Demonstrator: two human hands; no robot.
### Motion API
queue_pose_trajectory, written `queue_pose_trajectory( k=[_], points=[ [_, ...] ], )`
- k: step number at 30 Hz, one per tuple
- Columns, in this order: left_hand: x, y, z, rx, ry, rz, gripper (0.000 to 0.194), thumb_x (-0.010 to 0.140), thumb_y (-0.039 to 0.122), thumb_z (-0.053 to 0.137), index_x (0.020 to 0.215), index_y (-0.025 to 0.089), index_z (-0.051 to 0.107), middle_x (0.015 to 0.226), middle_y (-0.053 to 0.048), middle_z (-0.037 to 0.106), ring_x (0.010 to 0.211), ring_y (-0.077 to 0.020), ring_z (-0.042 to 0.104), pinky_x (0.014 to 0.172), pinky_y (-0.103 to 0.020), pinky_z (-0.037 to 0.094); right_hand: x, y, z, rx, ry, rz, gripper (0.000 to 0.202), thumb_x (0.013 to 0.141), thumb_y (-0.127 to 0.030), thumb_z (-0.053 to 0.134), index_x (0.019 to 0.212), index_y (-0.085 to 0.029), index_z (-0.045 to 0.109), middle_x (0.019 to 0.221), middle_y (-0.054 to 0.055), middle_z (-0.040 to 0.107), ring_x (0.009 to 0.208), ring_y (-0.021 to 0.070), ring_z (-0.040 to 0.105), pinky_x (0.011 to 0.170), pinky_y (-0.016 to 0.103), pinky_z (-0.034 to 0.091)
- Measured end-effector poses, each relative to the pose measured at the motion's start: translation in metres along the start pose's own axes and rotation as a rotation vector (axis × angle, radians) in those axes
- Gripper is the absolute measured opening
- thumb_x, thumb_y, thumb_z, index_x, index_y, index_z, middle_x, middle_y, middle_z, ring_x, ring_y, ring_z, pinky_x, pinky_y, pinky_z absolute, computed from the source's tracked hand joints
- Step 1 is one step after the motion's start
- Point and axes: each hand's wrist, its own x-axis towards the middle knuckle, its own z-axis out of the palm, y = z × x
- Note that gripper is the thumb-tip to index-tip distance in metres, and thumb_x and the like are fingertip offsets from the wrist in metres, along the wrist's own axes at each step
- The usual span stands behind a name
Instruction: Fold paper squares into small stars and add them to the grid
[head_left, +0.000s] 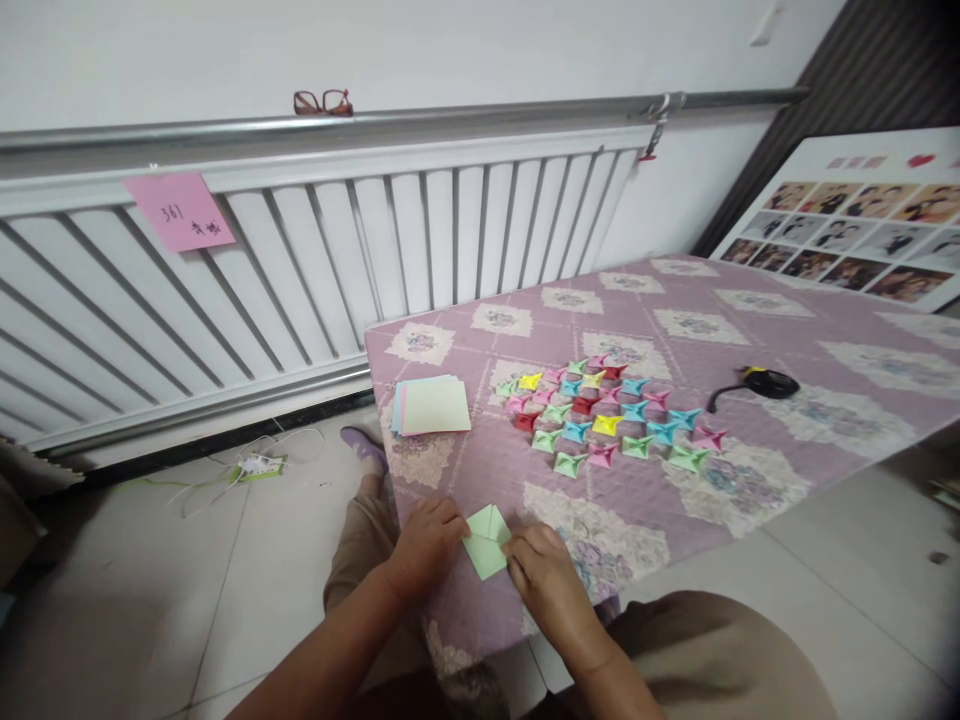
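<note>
A pale green sheet of origami paper [486, 552], partly folded with creases and a flap at its top, lies on the near corner of the table, one corner pointing toward me. My left hand [431, 540] grips its left corner with fingers closed. At the right corner, my right hand [541, 565] pinches the paper between thumb and fingers. Beyond my hands sits a stack of square paper [435, 407], pale green on top with pink and blue edges showing. To its right stand several small folded paper pieces [606, 425] in green, pink, blue, yellow and red, set in rows.
A purple flowered tablecloth [480, 480] covers the table. A black object with a cord [769, 383] lies toward the right. Behind runs a white radiator [442, 240] with a pink note [180, 212]; glasses [322, 103] rest on the pipe. A photo board [847, 220] leans far right.
</note>
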Motion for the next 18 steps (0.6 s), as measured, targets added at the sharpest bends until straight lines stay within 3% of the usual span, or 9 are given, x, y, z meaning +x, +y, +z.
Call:
queue_pose_trajectory(
  k=[18],
  points=[
    [-0.0061, 0.0003, 0.0024, 0.067, 0.071, 0.056, 0.019, 0.093, 0.018, 0.047, 0.089, 0.022, 0.065, 0.094, -0.002, 0.061, 0.091, -0.0194, 0.05, 0.083, -0.035, 0.038, 0.001, -0.0013, -0.0034, 0.037, 0.035, -0.045, 0.023, 0.085, -0.009, 0.046, 0.081, -0.021, 0.065, 0.078, 0.004, 0.061, 0.074, 0.0178, 0.053, 0.069, 0.032, 0.043]
  ],
)
